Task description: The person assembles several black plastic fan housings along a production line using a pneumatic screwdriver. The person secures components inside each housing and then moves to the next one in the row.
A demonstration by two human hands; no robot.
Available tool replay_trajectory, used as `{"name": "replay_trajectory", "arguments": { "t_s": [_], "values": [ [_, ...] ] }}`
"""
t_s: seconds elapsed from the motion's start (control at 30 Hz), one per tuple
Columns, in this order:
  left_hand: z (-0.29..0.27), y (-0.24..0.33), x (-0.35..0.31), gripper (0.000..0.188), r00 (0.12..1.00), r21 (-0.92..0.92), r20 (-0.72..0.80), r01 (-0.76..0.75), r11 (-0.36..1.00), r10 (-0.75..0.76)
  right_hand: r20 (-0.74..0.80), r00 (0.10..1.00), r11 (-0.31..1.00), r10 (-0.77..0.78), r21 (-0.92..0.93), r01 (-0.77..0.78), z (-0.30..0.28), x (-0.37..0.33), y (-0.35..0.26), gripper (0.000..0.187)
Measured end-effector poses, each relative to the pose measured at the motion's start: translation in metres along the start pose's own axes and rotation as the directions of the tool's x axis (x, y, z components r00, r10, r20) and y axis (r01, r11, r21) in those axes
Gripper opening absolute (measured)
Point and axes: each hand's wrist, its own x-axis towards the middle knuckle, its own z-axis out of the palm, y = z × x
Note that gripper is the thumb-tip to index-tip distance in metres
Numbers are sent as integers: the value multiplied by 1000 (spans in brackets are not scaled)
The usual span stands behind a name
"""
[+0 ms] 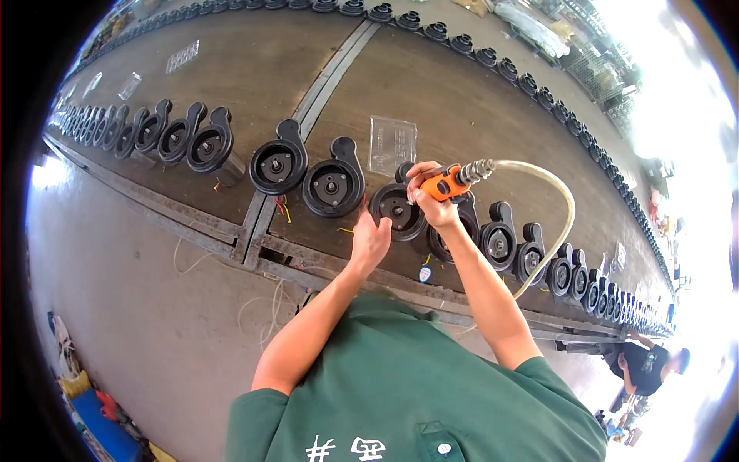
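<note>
My right hand [431, 191] is closed around an orange air tool [446, 185], which has a metal fitting [479, 171] and a pale, looping air hose [568, 200]. Below the tool is a black blower housing [398, 212] with a round motor plate, partly covered by this hand; the tool's working tip is hidden. My left hand [371, 240] rests between that housing and the neighbouring black housing [332, 188] on its left. Its index finger stretches forward and its thumb stands apart, with nothing visible in it. Whether it touches either housing is hard to tell.
Similar housings [279, 165] line the near edge of the brown bench [308, 231], and another row [508, 69] runs along its far side. A clear plastic bag [392, 146] lies ahead. Yellow and red wires [285, 209] stick out. Another person [645, 366] works at far right.
</note>
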Motion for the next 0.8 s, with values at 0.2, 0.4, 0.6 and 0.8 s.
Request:
{"name": "replay_trajectory", "arguments": {
  "t_s": [0.2, 0.4, 0.6, 0.8],
  "values": [
    [4, 1, -3, 58, 999, -6, -22, -46, 999, 46, -120, 992, 999, 35, -37, -39, -4, -6, 12, 18],
    [4, -11, 3, 68, 1000, 74, 16, 10, 997, -11, -186, 982, 1000, -12, -28, 7, 12, 11, -2, 21],
    [6, -22, 6, 74, 999, 72, -44, -23, 997, 26, -205, 976, 991, -77, 95, 98, 36, -2, -29, 32],
    [7, -8, 1, 72, 1000, 6, 17, -9, 1000, 9, -296, 955, 994, 20, 112, 14, 36, -33, -32, 29]
  ]
}}
